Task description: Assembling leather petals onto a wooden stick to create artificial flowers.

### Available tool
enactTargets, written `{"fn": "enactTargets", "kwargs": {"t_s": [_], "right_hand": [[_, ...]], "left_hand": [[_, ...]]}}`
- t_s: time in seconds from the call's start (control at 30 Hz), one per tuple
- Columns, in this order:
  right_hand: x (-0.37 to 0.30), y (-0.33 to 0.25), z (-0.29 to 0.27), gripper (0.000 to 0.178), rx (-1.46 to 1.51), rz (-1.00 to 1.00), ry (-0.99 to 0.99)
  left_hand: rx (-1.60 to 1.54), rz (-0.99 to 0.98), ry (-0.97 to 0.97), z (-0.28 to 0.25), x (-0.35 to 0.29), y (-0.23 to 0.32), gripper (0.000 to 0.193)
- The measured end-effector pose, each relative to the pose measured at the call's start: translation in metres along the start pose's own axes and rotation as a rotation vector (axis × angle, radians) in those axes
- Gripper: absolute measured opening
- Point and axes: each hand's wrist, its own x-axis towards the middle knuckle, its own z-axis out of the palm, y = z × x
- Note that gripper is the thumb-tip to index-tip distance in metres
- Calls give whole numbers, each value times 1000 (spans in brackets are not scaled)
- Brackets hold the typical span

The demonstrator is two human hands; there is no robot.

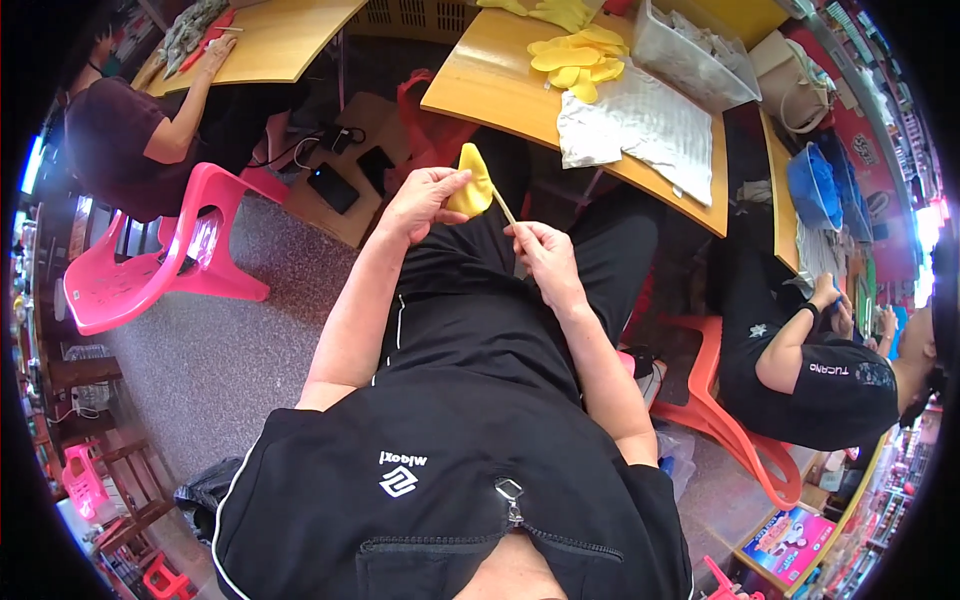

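Observation:
In front of my lap, my left hand point(425, 203) pinches a small yellow fabric piece point(474, 186), pointed at the top and rounded below. My right hand point(546, 262) grips a thin pale stick point(504, 208) between thumb and fingers. The stick slants up to the left, its upper end at the yellow piece; whether it goes inside or only touches cannot be made out. Beyond my hands, more flat yellow pieces point(582, 58) lie heaped on the wooden table point(480, 75), beside a white cloth point(655, 125).
A clear plastic bin point(700, 62) stands on the table's far right. Two phones, one a dark phone point(333, 188), lie on a low brown board to the left. Co-workers sit at both sides, near a pink chair point(180, 250) and an orange chair point(715, 400).

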Motion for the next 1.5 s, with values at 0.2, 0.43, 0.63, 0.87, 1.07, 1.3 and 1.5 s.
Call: {"fn": "enactTargets", "kwargs": {"t_s": [0.2, 0.43, 0.63, 0.87, 1.07, 1.3, 1.5], "right_hand": [[-2, -7, -3, 22, -332, -267, 145], [4, -2, -14, 22, -136, -206, 156], [1, -2, -11, 22, 236, -97, 21], [-3, -8, -12, 22, 181, -144, -111], [-9, -12, -2, 21, 46, -161, -144], [-8, -14, -23, 22, -37, -123, -147], [1, -22, -92, 21, -160, -266, 23]], "left_hand": [[13, -97, -91, 1, -7, 8, 31], [109, -44, -102, -10, -6, 5, 22], [145, 4, -94, -14, -6, 6, 20], [266, 82, -234, -19, -19, 28, 26], [117, 248, -197, -16, -23, 37, 36], [-208, 167, -77, -2, -8, 16, 22], [-325, 130, 54, -14, -1, 18, 22]]}}
